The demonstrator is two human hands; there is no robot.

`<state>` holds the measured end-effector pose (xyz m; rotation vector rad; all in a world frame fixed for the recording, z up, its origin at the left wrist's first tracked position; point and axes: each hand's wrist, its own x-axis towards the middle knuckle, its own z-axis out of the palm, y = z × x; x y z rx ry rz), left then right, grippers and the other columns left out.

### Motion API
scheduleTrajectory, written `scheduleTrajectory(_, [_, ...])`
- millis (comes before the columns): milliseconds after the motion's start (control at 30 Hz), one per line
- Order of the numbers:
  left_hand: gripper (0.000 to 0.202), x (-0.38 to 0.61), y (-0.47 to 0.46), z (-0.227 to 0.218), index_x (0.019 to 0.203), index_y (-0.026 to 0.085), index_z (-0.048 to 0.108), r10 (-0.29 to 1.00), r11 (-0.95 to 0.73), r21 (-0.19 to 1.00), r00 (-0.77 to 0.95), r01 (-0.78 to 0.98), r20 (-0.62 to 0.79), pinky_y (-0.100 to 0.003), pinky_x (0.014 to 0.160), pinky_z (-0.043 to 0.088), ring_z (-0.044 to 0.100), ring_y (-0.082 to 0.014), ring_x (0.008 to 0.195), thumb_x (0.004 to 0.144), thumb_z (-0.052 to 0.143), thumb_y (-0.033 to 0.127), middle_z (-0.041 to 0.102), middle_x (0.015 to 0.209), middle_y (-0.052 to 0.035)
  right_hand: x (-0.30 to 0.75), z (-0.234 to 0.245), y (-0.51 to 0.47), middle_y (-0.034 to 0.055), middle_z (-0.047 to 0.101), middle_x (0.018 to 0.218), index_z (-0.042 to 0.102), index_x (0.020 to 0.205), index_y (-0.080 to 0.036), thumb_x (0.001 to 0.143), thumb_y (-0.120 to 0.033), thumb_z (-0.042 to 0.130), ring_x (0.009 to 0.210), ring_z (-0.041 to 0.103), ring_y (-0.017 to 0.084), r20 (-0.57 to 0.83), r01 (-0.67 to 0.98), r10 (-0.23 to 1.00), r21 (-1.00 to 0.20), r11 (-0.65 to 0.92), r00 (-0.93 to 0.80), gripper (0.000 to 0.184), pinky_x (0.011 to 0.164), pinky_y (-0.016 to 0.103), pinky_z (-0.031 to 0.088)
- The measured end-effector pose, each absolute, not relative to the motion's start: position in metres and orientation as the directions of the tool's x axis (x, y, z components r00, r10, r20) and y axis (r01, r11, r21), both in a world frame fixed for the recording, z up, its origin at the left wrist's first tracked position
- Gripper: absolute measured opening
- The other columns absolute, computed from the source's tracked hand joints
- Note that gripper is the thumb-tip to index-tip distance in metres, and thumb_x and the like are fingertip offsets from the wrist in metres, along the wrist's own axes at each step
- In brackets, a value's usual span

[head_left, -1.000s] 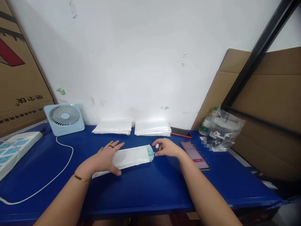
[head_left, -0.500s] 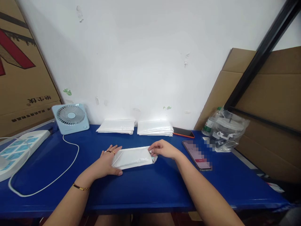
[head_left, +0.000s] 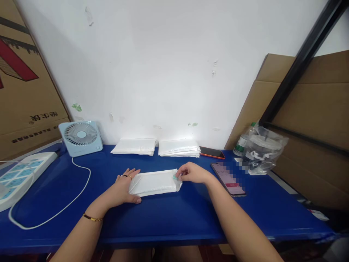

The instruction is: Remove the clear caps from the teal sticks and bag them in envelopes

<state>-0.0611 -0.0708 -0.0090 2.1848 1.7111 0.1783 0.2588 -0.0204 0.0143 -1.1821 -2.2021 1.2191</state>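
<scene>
A white padded envelope [head_left: 155, 182] lies flat on the blue table [head_left: 174, 218] in front of me. My left hand [head_left: 124, 187], with rings and a gold bracelet on the wrist, rests flat and open on the envelope's left end. My right hand [head_left: 191, 173] pinches the envelope's right end, where a sliver of teal shows at the fingertips.
Two stacks of white envelopes [head_left: 135, 146] [head_left: 178, 148] lie against the wall. A small blue fan [head_left: 81, 137] and a white power strip [head_left: 19, 176] with its cord sit left. Two phones [head_left: 212, 153] [head_left: 228, 179], a bottle [head_left: 241, 143] and a clear bag [head_left: 263, 149] are right. Cardboard flanks both sides.
The teal item that stuck out of the envelope's right end is now almost wholly inside. My right hand has closed on that end. The left hand stays on the left end.
</scene>
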Motion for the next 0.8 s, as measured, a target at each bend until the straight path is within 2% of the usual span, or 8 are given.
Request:
scheduleTrajectory(167, [0.109, -0.060, -0.071, -0.007, 0.143, 0.019, 0.020, 0.957, -0.200, 0.358, 0.261, 0.912, -0.129, -0.056, 0.109, 0.007, 0.003, -0.0331, 0.138, 0.053, 0.068, 0.057, 0.017, 0.150, -0.0143, 0.253, 0.007, -0.019, 0.0040, 0.069, 0.080, 0.064, 0.094, -0.015, 0.067, -0.012, 0.057, 0.073, 0.065, 0.016, -0.127, 0.400, 0.817, -0.907, 0.134, -0.563, 0.028, 0.069, 0.027, 0.050])
scheduleTrajectory(300, [0.110, -0.059, -0.071, -0.007, 0.143, 0.018, 0.020, 0.956, -0.199, 0.354, 0.260, 0.914, -0.134, -0.056, 0.109, 0.007, 0.003, -0.0328, 0.138, 0.052, 0.069, 0.057, 0.017, 0.150, -0.0137, 0.251, 0.004, -0.018, 0.0050, 0.068, 0.080, 0.061, 0.091, -0.014, 0.066, -0.009, 0.058, 0.073, 0.065, 0.016, -0.103, 0.351, 0.873, -0.933, 0.081, -0.476, 0.026, 0.073, 0.030, 0.050])
scheduleTrajectory(467, [0.108, -0.060, -0.072, -0.007, 0.142, 0.020, 0.021, 0.958, -0.195, 0.360, 0.256, 0.912, -0.130, -0.057, 0.108, 0.008, 0.004, -0.0340, 0.138, 0.053, 0.069, 0.056, 0.018, 0.150, -0.0145, 0.246, 0.011, -0.022, 0.0037, 0.065, 0.084, 0.058, 0.102, -0.016, 0.067, -0.014, 0.062, 0.083, 0.063, 0.017, -0.124, 0.226, 0.777, -0.974, 0.025, -0.618, 0.036, 0.079, 0.032, 0.049])
scheduleTrajectory(567, [0.104, -0.060, -0.067, -0.006, 0.142, 0.022, 0.024, 0.937, -0.269, 0.387, 0.332, 0.882, -0.106, -0.057, 0.108, 0.007, 0.005, -0.0337, 0.138, 0.055, 0.069, 0.056, 0.019, 0.150, -0.0138, 0.261, 0.021, -0.021, 0.0050, 0.062, 0.094, 0.059, 0.105, -0.018, 0.067, -0.016, 0.062, 0.090, 0.059, 0.017, -0.033, 0.337, 0.778, -0.912, 0.234, -0.628, 0.038, 0.080, 0.032, 0.047])
scheduleTrajectory(667, [0.085, -0.054, -0.051, 0.000, 0.136, 0.030, 0.036, 0.865, -0.416, 0.388, 0.490, 0.823, -0.112, -0.056, 0.108, 0.004, 0.006, -0.0319, 0.139, 0.060, 0.067, 0.054, 0.024, 0.149, -0.0077, 0.281, 0.028, -0.023, 0.0043, 0.053, 0.111, 0.064, 0.101, -0.023, 0.057, -0.015, 0.071, 0.103, 0.051, 0.021, 0.003, 0.486, 0.680, -0.696, 0.528, -0.734, 0.045, 0.088, 0.034, 0.042])
scheduleTrajectory(733, [0.067, -0.047, -0.040, 0.006, 0.128, 0.036, 0.045, 0.838, -0.487, 0.324, 0.539, 0.811, -0.089, -0.058, 0.107, -0.003, 0.004, -0.0305, 0.139, 0.066, 0.065, 0.048, 0.027, 0.148, -0.0016, 0.288, 0.030, -0.033, 0.0033, 0.050, 0.112, 0.067, 0.093, -0.023, 0.053, -0.015, 0.074, 0.104, 0.049, 0.022, -0.036, 0.547, 0.651, -0.579, 0.605, -0.758, 0.042, 0.088, 0.034, 0.041])
scheduleTrajectory(800, [0.054, -0.038, -0.034, 0.012, 0.124, 0.035, 0.050, 0.863, -0.494, 0.227, 0.504, 0.839, 0.015, -0.057, 0.107, -0.006, 0.005, -0.0287, 0.139, 0.072, 0.062, 0.036, 0.031, 0.146, -0.0001, 0.285, 0.029, -0.051, 0.0028, 0.051, 0.105, 0.067, 0.090, -0.023, 0.055, -0.018, 0.075, 0.094, 0.052, 0.019, -0.072, 0.562, 0.636, -0.551, 0.617, -0.769, 0.036, 0.079, 0.029, 0.044])
